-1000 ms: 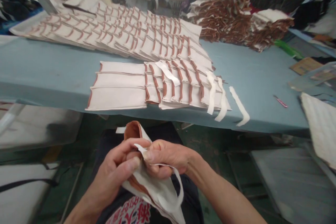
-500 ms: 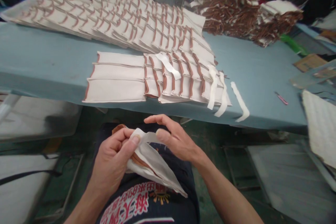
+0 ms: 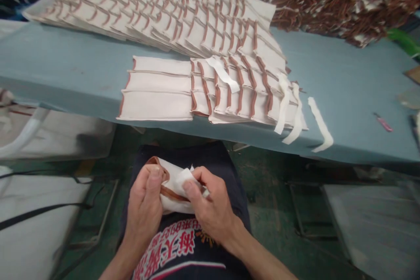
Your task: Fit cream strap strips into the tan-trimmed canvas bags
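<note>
Cream fabric piece w/ brown trim [image 3: 173, 186] is held over the lap — pinched by left hand [image 3: 144, 201] and right hand [image 3: 210, 208], both closed on it; long axis runs left-right betw. them.

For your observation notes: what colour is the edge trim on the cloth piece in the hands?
Reddish-brown edge trim on an off-white cloth piece; head view.
</note>
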`<state>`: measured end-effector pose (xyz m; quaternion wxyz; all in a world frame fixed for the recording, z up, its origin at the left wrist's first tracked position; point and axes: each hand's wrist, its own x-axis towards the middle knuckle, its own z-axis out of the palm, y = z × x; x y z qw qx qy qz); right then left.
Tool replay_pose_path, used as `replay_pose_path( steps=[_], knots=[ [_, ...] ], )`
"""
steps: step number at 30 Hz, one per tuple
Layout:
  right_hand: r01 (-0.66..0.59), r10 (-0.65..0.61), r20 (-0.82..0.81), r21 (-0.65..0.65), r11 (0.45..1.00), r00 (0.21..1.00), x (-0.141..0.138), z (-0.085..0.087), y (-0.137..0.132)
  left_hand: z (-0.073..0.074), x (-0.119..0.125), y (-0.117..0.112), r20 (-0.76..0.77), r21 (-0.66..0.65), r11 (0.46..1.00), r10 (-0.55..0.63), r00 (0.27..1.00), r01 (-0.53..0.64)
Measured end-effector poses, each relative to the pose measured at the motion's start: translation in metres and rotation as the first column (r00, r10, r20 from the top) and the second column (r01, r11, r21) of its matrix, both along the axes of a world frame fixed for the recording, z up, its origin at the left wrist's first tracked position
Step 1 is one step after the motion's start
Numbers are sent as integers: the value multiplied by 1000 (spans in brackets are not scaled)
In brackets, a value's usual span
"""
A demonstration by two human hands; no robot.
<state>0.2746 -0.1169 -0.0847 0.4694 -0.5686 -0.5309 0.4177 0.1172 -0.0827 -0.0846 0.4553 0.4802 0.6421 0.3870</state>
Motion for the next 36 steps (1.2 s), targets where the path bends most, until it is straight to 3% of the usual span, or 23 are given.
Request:
replay_pose_path(
  steps=[2,4,11,18,21,24,26,29,31,36],
  knots=[
    [67,-116,206,230,971,972,-5,-1,-10,-3,1,-3,-28,8,998,56,998,-56],
    [78,-198,332,342,937,922,-9,-7,-13,-4,5,-5,-29,8,996,88,996,-88],
    [33,-151,423,273,961,894,-9,-39,5,-9,18,1,83,-28,1000,-10,996,12],
    [54,-143,397,227,972,907,-6,-47,9,4,-5,3,11,-8,972,-235,972,235],
    [58,-153,379,250,966,913,-1,-37,13,11,-14,6,-39,18,953,-303,952,304],
    [48,-131,322,253,966,938,10,-12,13,13,-19,12,-62,51,926,-371,927,374],
    [-23,1,160,137,990,987,17,9,12,13,-21,16,-38,68,917,-391,920,392],
    [-198,195,-58,-64,978,979,23,31,13,12,-21,18,23,62,924,-380,925,378],
    [-218,215,-36,-116,969,976,23,36,15,11,-20,17,71,34,931,-364,929,362],
    [-126,136,35,-200,972,990,17,33,19,10,-18,13,139,-1,945,-324,936,327]
  ],
)
